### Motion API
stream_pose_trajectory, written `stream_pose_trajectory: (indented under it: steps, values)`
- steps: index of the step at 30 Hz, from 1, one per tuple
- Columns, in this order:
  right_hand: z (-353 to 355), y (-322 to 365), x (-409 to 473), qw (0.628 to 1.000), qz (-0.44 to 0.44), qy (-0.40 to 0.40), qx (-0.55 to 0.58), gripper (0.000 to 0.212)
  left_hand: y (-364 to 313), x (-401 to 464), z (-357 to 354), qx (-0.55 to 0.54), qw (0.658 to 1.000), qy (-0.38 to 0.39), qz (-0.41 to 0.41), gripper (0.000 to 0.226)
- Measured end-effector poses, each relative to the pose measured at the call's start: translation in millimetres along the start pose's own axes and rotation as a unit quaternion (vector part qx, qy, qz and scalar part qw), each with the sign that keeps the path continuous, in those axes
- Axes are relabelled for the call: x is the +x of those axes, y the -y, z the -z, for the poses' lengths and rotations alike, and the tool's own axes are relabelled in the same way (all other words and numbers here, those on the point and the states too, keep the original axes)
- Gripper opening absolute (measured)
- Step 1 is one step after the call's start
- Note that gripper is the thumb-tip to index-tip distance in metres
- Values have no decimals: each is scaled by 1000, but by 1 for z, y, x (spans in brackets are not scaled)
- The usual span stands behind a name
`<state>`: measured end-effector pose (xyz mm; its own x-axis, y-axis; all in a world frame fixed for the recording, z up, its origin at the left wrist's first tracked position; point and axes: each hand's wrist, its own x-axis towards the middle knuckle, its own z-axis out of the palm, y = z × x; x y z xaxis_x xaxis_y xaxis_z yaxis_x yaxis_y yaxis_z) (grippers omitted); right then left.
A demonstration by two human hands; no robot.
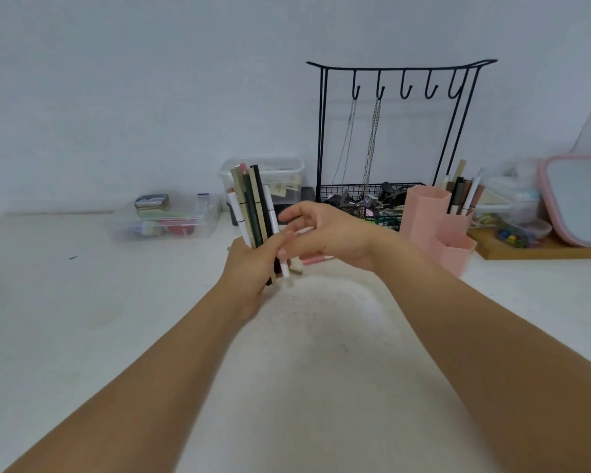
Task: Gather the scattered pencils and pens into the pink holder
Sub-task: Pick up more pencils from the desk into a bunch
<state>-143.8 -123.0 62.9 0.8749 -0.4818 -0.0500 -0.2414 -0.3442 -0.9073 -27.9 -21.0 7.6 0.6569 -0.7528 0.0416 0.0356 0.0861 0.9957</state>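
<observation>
left hand (253, 268) grips a bundle of pens and pencils (253, 206), fingers curled round the lower part, bundle upright and tilted slightly left, held above the white table (82, 319). bundle mix: white, beige, dark green, black, one pink tip at the top. lower ends stick out below the fingers.

right hand (321, 233) sits just right of the bundle, fingers loosely spread and relaxed, fingertips near the pens' lower half. holds nothing that i can see; actual contact with the bundle can't be told, slight motion blur.

one pink pen (316, 259) lies on the table under the right hand, mostly hidden by it.

pink holder (434, 223) stands to the right, near the right wrist, well apart from the bundle. several compartments; the back right one already has a few pens (464, 196) standing in it, the tall left one and the low front one look unfilled from this angle.

behind: black wire rack (396, 131) with hooks, two chains hanging, basket of small clutter at its base. clear lidded tub (287, 172) behind the bundle. clear flat box (168, 220) with small items at left. wooden board (543, 250) and pink-rimmed mirror (577, 199) at far right.
</observation>
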Motion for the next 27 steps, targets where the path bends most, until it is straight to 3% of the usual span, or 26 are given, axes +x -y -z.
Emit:
stream_pose_trajectory:
  steps: [3,7,11,15,17,19,21,23,27]
  values:
    - [-7,6,-2,992,25,68,104,37,0,-6,-8,81,995,31,-56,10]
    - [-35,13,1,994,39,-106,5,46,1,-9,-20,195,972,27,-127,10]
    - [-44,10,0,979,35,-184,80,35,0,-11,-20,199,974,10,-105,25]
    - [-41,5,2,966,52,-189,169,17,-2,-15,-23,66,996,50,-23,29]
    - [-34,7,4,940,63,-210,262,13,-6,-19,-19,-94,991,91,35,31]
    - [-23,13,3,903,78,-211,365,14,-13,-19,-10,-298,942,120,100,37]
    - [-23,16,3,863,99,-183,460,15,-15,-17,-4,-449,872,114,157,62]
    - [-37,13,5,864,98,-180,460,13,-14,-21,-7,-499,842,96,179,72]
    - [-63,8,5,905,96,-203,362,10,-10,-28,-14,-495,848,20,188,68]
